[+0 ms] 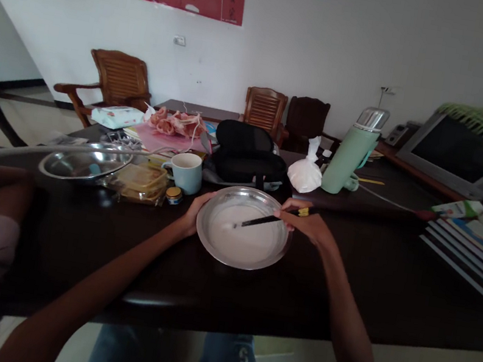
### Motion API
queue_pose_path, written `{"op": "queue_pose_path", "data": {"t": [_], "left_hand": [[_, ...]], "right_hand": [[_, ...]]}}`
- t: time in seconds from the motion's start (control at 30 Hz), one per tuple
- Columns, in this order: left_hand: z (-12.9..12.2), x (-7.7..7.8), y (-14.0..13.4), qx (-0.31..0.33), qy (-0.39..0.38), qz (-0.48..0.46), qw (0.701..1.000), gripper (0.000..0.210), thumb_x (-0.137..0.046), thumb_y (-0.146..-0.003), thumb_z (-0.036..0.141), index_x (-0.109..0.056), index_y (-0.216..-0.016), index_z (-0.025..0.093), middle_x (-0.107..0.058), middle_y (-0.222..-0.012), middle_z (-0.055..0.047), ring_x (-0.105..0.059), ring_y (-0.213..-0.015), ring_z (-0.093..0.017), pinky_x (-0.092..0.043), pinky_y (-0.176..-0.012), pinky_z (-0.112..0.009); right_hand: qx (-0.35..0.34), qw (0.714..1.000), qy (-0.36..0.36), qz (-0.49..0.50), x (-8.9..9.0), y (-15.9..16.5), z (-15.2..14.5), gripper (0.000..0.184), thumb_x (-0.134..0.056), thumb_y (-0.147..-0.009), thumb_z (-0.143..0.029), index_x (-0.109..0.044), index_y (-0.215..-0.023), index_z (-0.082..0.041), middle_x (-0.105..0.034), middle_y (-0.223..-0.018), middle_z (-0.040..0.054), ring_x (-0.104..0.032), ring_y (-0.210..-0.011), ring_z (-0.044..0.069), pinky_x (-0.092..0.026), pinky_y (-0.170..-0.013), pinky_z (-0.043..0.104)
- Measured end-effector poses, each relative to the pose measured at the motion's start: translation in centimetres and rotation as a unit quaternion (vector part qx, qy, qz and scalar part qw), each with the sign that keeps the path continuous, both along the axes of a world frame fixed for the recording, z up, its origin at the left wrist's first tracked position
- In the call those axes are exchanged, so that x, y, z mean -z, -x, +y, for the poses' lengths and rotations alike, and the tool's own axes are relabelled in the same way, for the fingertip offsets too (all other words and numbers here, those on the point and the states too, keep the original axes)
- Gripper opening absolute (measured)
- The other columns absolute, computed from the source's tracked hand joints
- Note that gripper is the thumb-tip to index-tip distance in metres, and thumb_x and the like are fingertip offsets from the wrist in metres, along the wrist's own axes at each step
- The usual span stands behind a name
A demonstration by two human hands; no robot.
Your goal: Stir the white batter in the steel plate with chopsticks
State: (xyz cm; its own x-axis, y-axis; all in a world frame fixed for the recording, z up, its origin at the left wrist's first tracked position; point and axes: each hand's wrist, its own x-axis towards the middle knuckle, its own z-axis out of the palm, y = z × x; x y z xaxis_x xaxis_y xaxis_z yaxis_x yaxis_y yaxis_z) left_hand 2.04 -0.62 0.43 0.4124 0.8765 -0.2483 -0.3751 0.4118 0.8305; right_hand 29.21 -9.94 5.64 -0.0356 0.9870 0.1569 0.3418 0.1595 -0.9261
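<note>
A round metal bowl [207, 243] rests on the dark table, with a whitish liquid [240, 245] in it. At its left rim my left hand [196, 213] is closed on the edge, the fingers partly hidden behind the bowl. Over the right rim, my right hand [302, 221] grips black chopsticks [261, 221] with gold-banded ends. Their tips dip into the liquid, slanting down to the left. Whether my right hand also touches the rim, I cannot tell.
Left of the bowl are a mug [187, 173], a small jar [173, 196], a plastic food pack [142, 183] and another metal bowl [65, 167]. Behind stand a black case [247, 163], a tied bag of white powder [304, 176] and a green thermos [348, 155]. Books [480, 249] lie right.
</note>
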Motion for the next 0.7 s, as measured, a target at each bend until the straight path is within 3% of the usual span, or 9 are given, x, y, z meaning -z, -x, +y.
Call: {"op": "queue_pose_path", "data": {"t": [0.13, 0.33, 0.5, 0.6, 0.7], "left_hand": [[-0.1, -0.3, 0.0, 0.009, 0.011, 0.015, 1.0, 0.023, -0.054, -0.081, 0.029, -0.069, -0.071, 0.016, -0.068, -0.059, -0.003, -0.059, -0.062, -0.021, -0.043, -0.066, -0.033], [-0.3, -0.4, 0.0, 0.007, 0.006, 0.021, 1.0, 0.021, -0.057, -0.079, 0.03, -0.069, -0.069, 0.017, -0.067, -0.059, -0.002, -0.059, -0.061, -0.02, -0.044, -0.066, -0.032], [-0.2, -0.2, 0.0, 0.014, -0.004, 0.012, 1.0, 0.022, -0.054, -0.081, 0.029, -0.07, -0.071, 0.017, -0.067, -0.06, -0.002, -0.059, -0.06, -0.02, -0.043, -0.067, -0.032], [-0.2, -0.2, 0.0, 0.014, -0.005, 0.014, 1.0, 0.021, -0.055, -0.08, 0.028, -0.07, -0.072, 0.017, -0.067, -0.06, -0.003, -0.061, -0.065, -0.022, -0.043, -0.068, -0.033], [-0.2, -0.2, 0.0, 0.013, -0.007, 0.005, 1.0, 0.019, -0.056, -0.079, 0.028, -0.072, -0.076, 0.017, -0.069, -0.063, -0.003, -0.062, -0.068, -0.023, -0.044, -0.068, -0.032]], "right_hand": [[0.04, 0.999, 0.0, -0.026, -0.5, -1.8, -0.5, 0.024, -0.074, -0.066, -0.038, -0.062, -0.066, -0.017, -0.054, -0.05, -0.0047, -0.048, -0.043, 0.007, -0.037, -0.038, 0.018], [-0.048, 0.998, 0.034, -0.006, -0.4, -0.2, -0.4, 0.022, -0.073, -0.067, -0.038, -0.063, -0.068, -0.017, -0.055, -0.051, -0.0041, -0.05, -0.045, 0.008, -0.041, -0.043, 0.02], [0.014, 0.999, 0.001, -0.034, -0.7, -1.2, -0.7, 0.024, -0.071, -0.07, -0.038, -0.061, -0.063, -0.017, -0.055, -0.052, -0.0038, -0.05, -0.044, 0.008, -0.04, -0.041, 0.019], [-0.037, 0.998, 0.029, -0.042, -0.8, -1.1, -0.9, 0.025, -0.07, -0.07, -0.038, -0.059, -0.061, -0.017, -0.053, -0.048, -0.0045, -0.049, -0.043, 0.008, -0.04, -0.041, 0.019], [-0.055, 0.997, 0.007, -0.046, -0.6, -0.1, -0.5, 0.021, -0.067, -0.073, -0.037, -0.061, -0.068, -0.017, -0.057, -0.052, -0.0034, -0.053, -0.047, 0.009, -0.045, -0.046, 0.021]]}}
